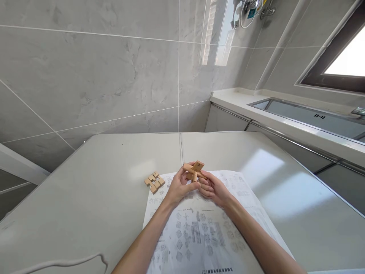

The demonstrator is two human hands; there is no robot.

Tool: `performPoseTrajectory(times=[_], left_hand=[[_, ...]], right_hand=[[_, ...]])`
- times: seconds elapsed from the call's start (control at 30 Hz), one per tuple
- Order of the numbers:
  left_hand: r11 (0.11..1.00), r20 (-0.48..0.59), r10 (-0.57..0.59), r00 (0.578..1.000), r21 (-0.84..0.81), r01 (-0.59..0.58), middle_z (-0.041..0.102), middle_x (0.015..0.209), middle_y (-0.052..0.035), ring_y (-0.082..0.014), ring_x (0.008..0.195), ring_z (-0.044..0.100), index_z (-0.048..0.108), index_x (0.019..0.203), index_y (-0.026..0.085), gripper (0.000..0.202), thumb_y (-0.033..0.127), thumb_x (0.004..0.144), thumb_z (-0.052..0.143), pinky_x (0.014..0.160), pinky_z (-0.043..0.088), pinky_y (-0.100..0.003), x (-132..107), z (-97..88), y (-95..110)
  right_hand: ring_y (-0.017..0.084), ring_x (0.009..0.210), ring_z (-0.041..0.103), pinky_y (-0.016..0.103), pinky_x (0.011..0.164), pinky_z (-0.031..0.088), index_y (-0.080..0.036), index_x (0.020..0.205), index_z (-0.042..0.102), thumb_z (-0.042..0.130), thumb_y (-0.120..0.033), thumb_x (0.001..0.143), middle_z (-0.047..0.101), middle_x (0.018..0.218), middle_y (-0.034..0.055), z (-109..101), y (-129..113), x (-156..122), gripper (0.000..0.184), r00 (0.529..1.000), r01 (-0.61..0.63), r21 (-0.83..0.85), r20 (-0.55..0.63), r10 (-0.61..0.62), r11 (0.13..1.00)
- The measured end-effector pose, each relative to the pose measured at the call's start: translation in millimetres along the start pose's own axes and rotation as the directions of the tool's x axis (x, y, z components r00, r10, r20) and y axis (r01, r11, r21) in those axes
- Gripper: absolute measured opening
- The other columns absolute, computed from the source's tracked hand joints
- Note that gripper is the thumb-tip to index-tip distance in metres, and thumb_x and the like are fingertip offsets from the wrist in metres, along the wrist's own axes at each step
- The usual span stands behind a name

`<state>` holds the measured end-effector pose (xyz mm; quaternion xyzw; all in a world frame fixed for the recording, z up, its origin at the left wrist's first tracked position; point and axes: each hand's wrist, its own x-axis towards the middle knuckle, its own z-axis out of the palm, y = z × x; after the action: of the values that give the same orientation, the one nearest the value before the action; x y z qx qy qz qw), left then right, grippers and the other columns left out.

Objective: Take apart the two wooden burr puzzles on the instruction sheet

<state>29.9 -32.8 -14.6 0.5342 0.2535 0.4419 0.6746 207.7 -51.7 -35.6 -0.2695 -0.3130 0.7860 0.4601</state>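
Note:
My left hand (179, 186) and my right hand (214, 188) meet over a printed sheet of diagrams (199, 228) on the grey table (99, 198). Between them they hold a small wooden puzzle (194, 170) of crossed notched sticks, raised a little above the paper. The left fingers curl round its left side, the right fingers pinch it from the right and below. Two or three loose notched wooden pieces (154, 181) lie flat on the table just left of the sheet, about a hand's width from my left hand.
A white cable (68, 262) runs along the table's near left edge. Grey tiled walls stand behind the table. A counter with a steel sink (308, 114) runs along the right, under a window (342, 61).

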Motion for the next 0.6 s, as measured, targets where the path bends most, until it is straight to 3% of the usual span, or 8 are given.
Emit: performPoseTrajectory(times=[0.23,0.43,0.6], left_hand=[[1.000,-0.045,0.007,0.999,0.017,-0.007,0.065,0.142,-0.0116,-0.0311,0.135,0.056,0.066,0.134,0.025,0.067,0.033,0.072,0.092,0.116,0.041,-0.045,0,4.6,-1],[0.995,-0.156,-0.094,0.983,0.025,0.099,0.065,0.142,-0.0111,-0.0285,0.132,0.059,0.067,0.133,0.025,0.065,0.035,0.074,0.091,0.114,0.042,-0.042,0,2.2,-6],[0.992,-0.175,-0.110,0.978,-0.079,0.098,0.073,0.125,-0.0142,-0.0215,0.098,0.069,0.071,0.127,0.019,0.052,0.056,0.089,0.073,0.098,0.049,-0.037,1,1.1,-3]], right_hand=[[0.007,0.038,0.016,0.021,0.040,0.026,-0.023,0.061,0.039,0.065,-0.050,0.095,0.025,0.044,-0.0102,2,-5,-2,0.051,0.997,0.081,0.045,-0.010,-0.080,0.996],[0.009,0.041,0.014,0.020,0.040,0.029,-0.022,0.066,0.046,0.061,-0.039,0.098,0.025,0.051,-0.0090,5,-18,-9,0.040,0.965,0.257,0.139,-0.087,-0.247,0.956],[0.007,0.041,0.020,0.019,0.039,0.029,-0.021,0.074,0.056,0.065,-0.040,0.095,0.033,0.055,-0.0081,5,-18,-6,0.030,0.969,0.215,0.075,-0.138,-0.204,0.974]])
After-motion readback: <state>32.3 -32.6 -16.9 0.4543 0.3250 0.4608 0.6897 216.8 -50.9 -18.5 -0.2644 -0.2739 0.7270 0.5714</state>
